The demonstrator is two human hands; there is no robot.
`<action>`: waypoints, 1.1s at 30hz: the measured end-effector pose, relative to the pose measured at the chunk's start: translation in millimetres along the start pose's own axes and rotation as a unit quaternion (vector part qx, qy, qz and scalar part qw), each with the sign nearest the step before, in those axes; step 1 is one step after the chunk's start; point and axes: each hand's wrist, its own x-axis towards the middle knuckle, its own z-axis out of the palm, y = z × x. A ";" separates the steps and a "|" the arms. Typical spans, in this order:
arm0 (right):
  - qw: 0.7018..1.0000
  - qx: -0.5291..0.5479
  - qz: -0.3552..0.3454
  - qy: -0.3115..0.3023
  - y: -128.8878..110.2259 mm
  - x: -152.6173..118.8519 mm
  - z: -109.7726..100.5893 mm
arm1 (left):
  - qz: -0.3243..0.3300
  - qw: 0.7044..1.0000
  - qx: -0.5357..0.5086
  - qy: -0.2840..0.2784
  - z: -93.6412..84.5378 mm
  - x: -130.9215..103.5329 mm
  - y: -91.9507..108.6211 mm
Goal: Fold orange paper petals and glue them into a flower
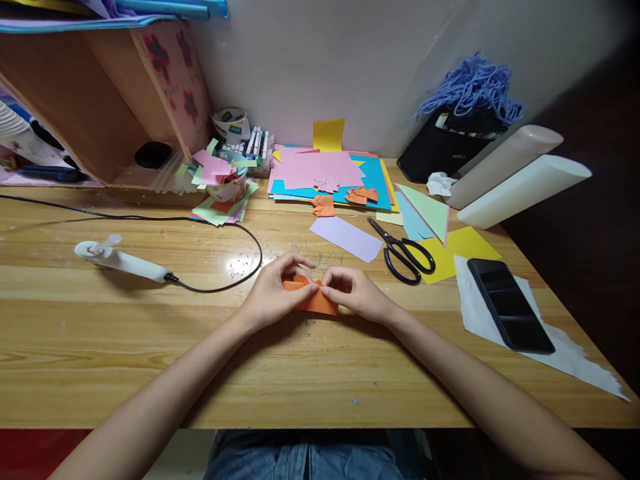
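Fingers (301, 293) of left hand (270, 288) and right hand (361, 295) pinch orange paper (320, 305); black container's (425, 152) lettering (459, 157) is blurred.

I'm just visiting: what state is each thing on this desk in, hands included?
Left hand: fingers closed on orange paper
Right hand: fingers pinching the same piece
Orange paper: partly folded
Scissors: lying down, blades nearly together
Phone: face up, screen dark
Torn white paper: ragged-edged, partly under the phone
Purple paper: flat
White corded tool: lying down, cord attached; on or off, cannot tell
Blue yarn: loosely tangled
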 end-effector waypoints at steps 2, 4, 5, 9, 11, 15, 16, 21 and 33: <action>1.000 -0.016 -0.009 0.021 -0.3 -0.1 2.3 | -0.006 1.000 0.019 0.002 -0.4 0.0 0.0; 0.998 -0.033 -0.021 0.052 -0.8 -0.3 5.9 | -0.013 0.999 0.031 -0.003 0.5 0.3 -1.1; 0.996 -0.038 -0.026 0.070 -1.1 -0.4 7.9 | -0.018 0.999 0.028 -0.004 1.5 0.4 -2.1; 0.987 -0.034 -0.052 0.151 -1.4 -0.9 15.2 | -0.039 0.999 -0.014 0.001 6.1 0.6 -5.7; 0.984 -0.034 -0.060 0.164 -1.0 -1.2 17.1 | -0.040 0.999 -0.025 -0.005 7.5 -0.1 -5.8; 0.985 -0.040 -0.062 0.155 0.4 -1.6 17.9 | -0.009 1.000 0.008 -0.008 7.9 -3.1 -2.5; 0.985 -0.042 -0.063 0.152 0.7 -1.6 17.7 | -0.002 1.000 0.020 -0.008 7.9 -3.9 -1.6; 0.985 -0.050 -0.070 0.150 1.4 -1.2 16.6 | -0.015 0.999 0.023 -0.019 8.0 -5.3 -2.2; 0.974 0.008 -0.026 0.225 2.0 2.4 10.5 | -0.102 0.992 -0.074 -0.028 1.4 1.3 -3.6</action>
